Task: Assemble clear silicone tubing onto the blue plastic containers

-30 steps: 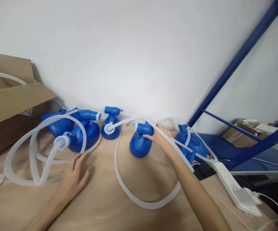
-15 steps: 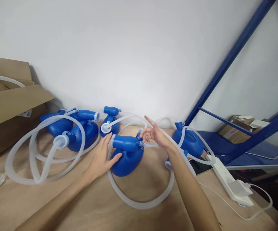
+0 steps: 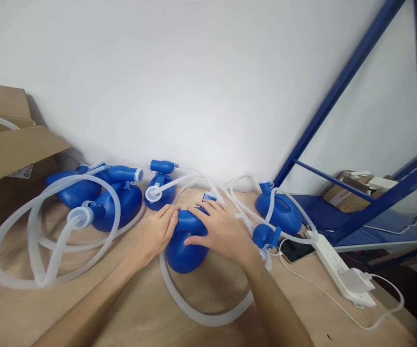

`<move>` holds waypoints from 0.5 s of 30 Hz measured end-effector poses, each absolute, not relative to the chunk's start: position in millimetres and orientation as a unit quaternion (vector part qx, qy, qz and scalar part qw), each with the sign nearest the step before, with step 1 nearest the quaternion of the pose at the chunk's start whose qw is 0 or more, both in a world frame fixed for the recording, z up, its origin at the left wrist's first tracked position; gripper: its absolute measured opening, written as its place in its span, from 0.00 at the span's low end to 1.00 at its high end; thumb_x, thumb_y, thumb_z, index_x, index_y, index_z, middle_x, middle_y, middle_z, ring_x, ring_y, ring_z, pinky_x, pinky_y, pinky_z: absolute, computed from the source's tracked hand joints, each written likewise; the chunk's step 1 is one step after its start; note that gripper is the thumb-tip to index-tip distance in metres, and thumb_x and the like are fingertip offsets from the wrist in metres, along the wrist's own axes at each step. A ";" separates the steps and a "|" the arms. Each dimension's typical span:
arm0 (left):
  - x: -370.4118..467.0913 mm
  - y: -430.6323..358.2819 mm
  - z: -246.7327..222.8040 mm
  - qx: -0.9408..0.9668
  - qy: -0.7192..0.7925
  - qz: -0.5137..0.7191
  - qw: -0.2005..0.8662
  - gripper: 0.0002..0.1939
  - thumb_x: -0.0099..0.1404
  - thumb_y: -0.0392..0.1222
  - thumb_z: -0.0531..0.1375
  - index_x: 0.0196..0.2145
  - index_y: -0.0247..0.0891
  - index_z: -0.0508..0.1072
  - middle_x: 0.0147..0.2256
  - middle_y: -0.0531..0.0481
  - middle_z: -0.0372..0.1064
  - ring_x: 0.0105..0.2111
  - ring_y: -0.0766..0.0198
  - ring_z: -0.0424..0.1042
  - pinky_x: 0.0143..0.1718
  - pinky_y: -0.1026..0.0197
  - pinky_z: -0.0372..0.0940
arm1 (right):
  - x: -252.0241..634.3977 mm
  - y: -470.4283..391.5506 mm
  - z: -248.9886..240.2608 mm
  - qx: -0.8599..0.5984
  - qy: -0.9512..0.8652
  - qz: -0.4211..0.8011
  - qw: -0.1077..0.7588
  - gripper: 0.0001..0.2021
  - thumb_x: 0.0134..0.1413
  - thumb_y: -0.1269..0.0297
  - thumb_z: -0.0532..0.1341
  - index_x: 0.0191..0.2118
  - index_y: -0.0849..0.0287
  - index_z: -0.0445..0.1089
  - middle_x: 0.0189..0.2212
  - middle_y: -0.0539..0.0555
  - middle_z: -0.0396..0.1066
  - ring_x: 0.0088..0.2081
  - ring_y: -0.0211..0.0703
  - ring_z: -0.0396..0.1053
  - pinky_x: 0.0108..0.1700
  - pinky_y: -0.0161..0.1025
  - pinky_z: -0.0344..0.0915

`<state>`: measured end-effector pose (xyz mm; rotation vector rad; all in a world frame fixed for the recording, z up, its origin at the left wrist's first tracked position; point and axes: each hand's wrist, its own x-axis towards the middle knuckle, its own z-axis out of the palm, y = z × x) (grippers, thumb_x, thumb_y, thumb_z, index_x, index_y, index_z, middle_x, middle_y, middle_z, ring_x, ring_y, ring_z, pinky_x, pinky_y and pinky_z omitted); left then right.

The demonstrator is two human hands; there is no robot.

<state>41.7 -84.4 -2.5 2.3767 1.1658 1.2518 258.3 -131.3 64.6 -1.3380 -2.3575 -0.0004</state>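
A blue plastic urinal bottle (image 3: 187, 255) with a clear hose stands on the table in front of me. My left hand (image 3: 160, 231) has its fingers curled over the left end of the blue cylindrical part (image 3: 188, 221) across its top. From the other side my right hand (image 3: 221, 229) wraps over the right end, its thumb lying along the blue surface. Both ends of that part are hidden under my fingers. The clear hose (image 3: 212, 318) loops out in front of the bottle and passes beneath my right forearm.
More blue urinal bottles with coiled hoses stand left (image 3: 118, 205), behind (image 3: 160, 195) and right (image 3: 279, 212). A loose-looking blue hose head (image 3: 264, 236) lies beside my right wrist. An open cardboard box (image 3: 17, 154) is far left. Right are a phone (image 3: 297, 248), power strip (image 3: 333, 262) and blue metal frame (image 3: 338, 86).
My right hand has come down from above the hose joint onto the bottle's upper part. My left fingers have curled over its left end. The view has shifted slightly.
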 end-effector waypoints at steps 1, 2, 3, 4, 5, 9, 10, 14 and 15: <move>42.1 -85.7 -2.1 0.805 0.402 0.425 0.103 0.24 0.79 0.48 0.44 0.51 0.37 0.77 0.46 0.42 0.79 0.46 0.53 0.79 0.49 0.53 0.72 | 249.4 -131.2 61.8 -0.496 -0.849 -0.031 0.181 0.35 0.55 0.41 0.71 0.63 0.53 0.70 0.60 0.62 0.73 0.61 0.63 0.69 0.62 0.57 0.64; 42.5 -87.0 -1.1 0.799 0.414 0.425 0.100 0.24 0.79 0.49 0.44 0.53 0.37 0.76 0.48 0.41 0.79 0.47 0.51 0.79 0.49 0.52 0.72 | 242.7 -129.5 58.1 -0.514 -0.841 -0.049 0.158 0.34 0.55 0.41 0.71 0.62 0.53 0.70 0.58 0.62 0.74 0.58 0.63 0.72 0.58 0.54 0.67; 43.0 -88.5 0.4 0.790 0.434 0.420 0.100 0.25 0.79 0.50 0.44 0.55 0.37 0.75 0.49 0.40 0.79 0.47 0.50 0.80 0.49 0.51 0.72 | 238.1 -126.6 54.0 -0.535 -0.830 -0.058 0.144 0.33 0.56 0.42 0.70 0.62 0.54 0.70 0.56 0.61 0.76 0.54 0.61 0.75 0.53 0.52 0.69; 43.7 -89.9 2.3 0.781 0.460 0.410 0.103 0.25 0.79 0.51 0.45 0.56 0.36 0.75 0.48 0.40 0.80 0.46 0.49 0.80 0.47 0.51 0.72 | 235.4 -123.5 50.0 -0.553 -0.820 -0.063 0.136 0.31 0.57 0.42 0.69 0.61 0.54 0.71 0.53 0.60 0.77 0.50 0.60 0.77 0.48 0.49 0.70; 44.6 -91.3 4.4 0.771 0.486 0.396 0.107 0.25 0.79 0.52 0.44 0.56 0.37 0.75 0.47 0.39 0.80 0.45 0.48 0.81 0.45 0.50 0.72 | 234.1 -120.6 46.6 -0.564 -0.812 -0.067 0.133 0.30 0.58 0.42 0.68 0.60 0.54 0.71 0.52 0.59 0.78 0.47 0.59 0.78 0.44 0.46 0.69; 47.6 -94.7 11.1 0.752 0.526 0.370 0.149 0.26 0.78 0.52 0.42 0.50 0.39 0.76 0.38 0.43 0.81 0.36 0.49 0.81 0.35 0.54 0.69 | 234.6 -115.5 42.5 -0.571 -0.806 -0.078 0.138 0.29 0.57 0.41 0.67 0.59 0.53 0.72 0.49 0.58 0.79 0.45 0.57 0.79 0.38 0.42 0.65; 47.7 -94.6 11.6 0.745 0.522 0.381 0.162 0.26 0.78 0.52 0.42 0.50 0.39 0.76 0.38 0.43 0.81 0.35 0.50 0.80 0.35 0.54 0.69 | 234.8 -115.5 43.4 -0.575 -0.802 -0.076 0.139 0.29 0.57 0.41 0.67 0.58 0.52 0.72 0.49 0.58 0.79 0.45 0.57 0.79 0.37 0.42 0.64; 43.1 -88.1 9.5 0.728 0.495 0.413 0.234 0.27 0.78 0.55 0.43 0.51 0.39 0.77 0.39 0.45 0.80 0.37 0.53 0.79 0.41 0.54 0.70 | 237.0 -116.0 48.0 -0.572 -0.807 -0.057 0.136 0.29 0.56 0.39 0.66 0.56 0.52 0.73 0.48 0.59 0.80 0.44 0.59 0.79 0.37 0.43 0.64; 40.9 -84.7 8.1 0.720 0.488 0.418 0.263 0.27 0.78 0.56 0.43 0.50 0.39 0.77 0.41 0.44 0.80 0.39 0.53 0.78 0.43 0.53 0.71 | 238.5 -116.0 48.9 -0.568 -0.809 -0.053 0.139 0.29 0.56 0.39 0.67 0.56 0.52 0.73 0.49 0.59 0.79 0.44 0.59 0.79 0.37 0.43 0.64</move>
